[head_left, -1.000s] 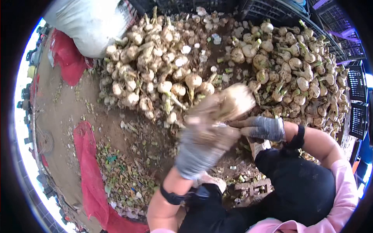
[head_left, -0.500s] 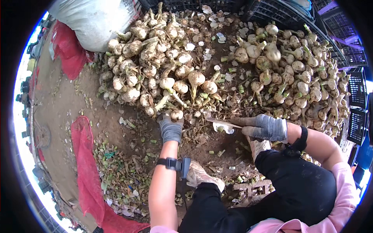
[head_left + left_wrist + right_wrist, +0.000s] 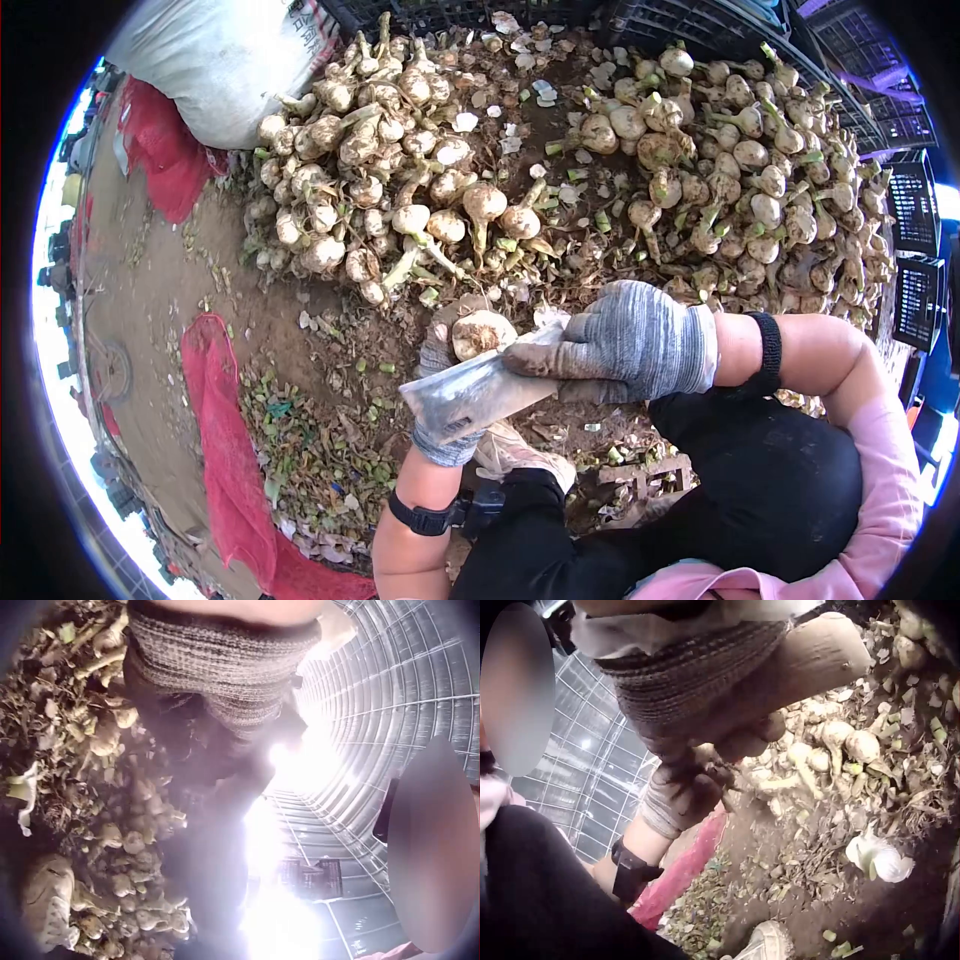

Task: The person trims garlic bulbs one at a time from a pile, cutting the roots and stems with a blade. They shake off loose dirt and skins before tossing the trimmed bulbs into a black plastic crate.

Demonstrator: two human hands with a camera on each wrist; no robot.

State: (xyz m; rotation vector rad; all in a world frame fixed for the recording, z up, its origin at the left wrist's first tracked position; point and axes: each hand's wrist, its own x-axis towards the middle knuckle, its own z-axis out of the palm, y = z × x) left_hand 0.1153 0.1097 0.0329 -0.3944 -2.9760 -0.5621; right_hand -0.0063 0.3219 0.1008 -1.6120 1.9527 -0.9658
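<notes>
In the head view the gloved right hand [image 3: 635,345] grips a wide flat blade [image 3: 480,392], its fingers curled round the near end. The blade lies across in front of a dirty white bulb [image 3: 483,334], which the gloved left hand [image 3: 440,350] holds from below and behind, partly hidden by the blade. In the right wrist view the right hand [image 3: 712,697] is above the left hand [image 3: 682,799], with roots of the bulb between them. The left wrist view shows the dark, glare-washed left hand [image 3: 217,682]; its hold is unclear there.
One heap of bulbs [image 3: 360,170] lies at the upper left, another [image 3: 760,180] at the right. Black crates [image 3: 915,200] and a white sack [image 3: 230,70] stand behind and beside them. Red netting [image 3: 225,440] and cut trimmings [image 3: 320,450] lie at the lower left, near a shoe [image 3: 525,455].
The left hand has lifted a bulb from the near edge of the left heap and drawn it closer. The right hand has moved left, bringing the blade in front of it.
</notes>
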